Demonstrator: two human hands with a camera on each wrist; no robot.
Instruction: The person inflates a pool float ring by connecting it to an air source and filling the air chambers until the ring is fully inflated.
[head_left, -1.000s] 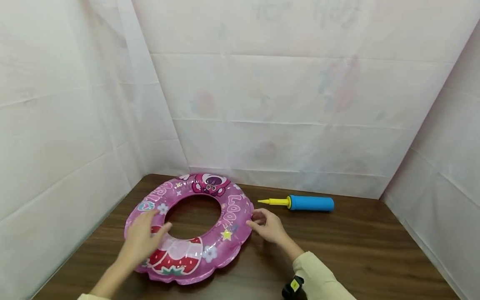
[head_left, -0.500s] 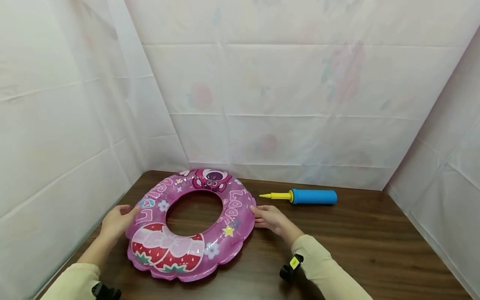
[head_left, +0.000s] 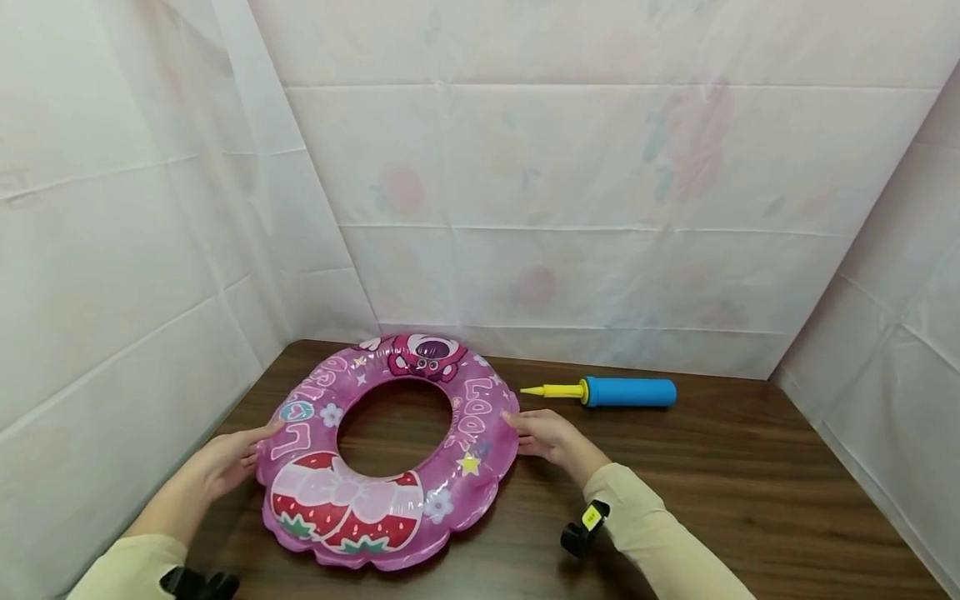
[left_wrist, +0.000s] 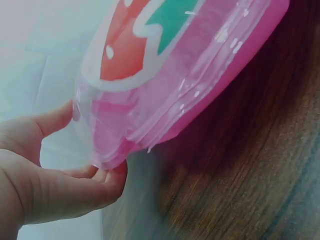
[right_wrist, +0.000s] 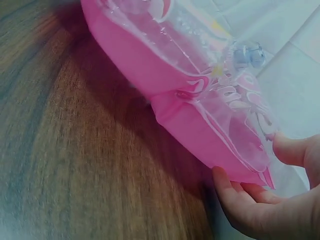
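Observation:
A pink inflated swim ring (head_left: 480, 492), printed with strawberries, flowers and a cartoon bear, is held between both hands over the table. My left hand (head_left: 225, 462) grips its left rim; in the left wrist view the thumb touches the side of the ring (left_wrist: 185, 75) and the fingertips curl beneath the seam. On the opposite side my right hand (head_left: 551, 437) pinches the rim, thumb above and fingers under the pink underside (right_wrist: 185, 130). A clear valve (right_wrist: 247, 55) stands up from the ring in the right wrist view.
A blue hand pump (head_left: 630, 392) with a yellow nozzle lies behind and right of the ring on the dark wooden table (head_left: 720, 483). White cloth (head_left: 562, 208) hangs at the back and both sides.
My left hand has gone from over the ring's front left to its left rim and now grips it. The right hand stays at the right rim. The ring has shifted slightly right.

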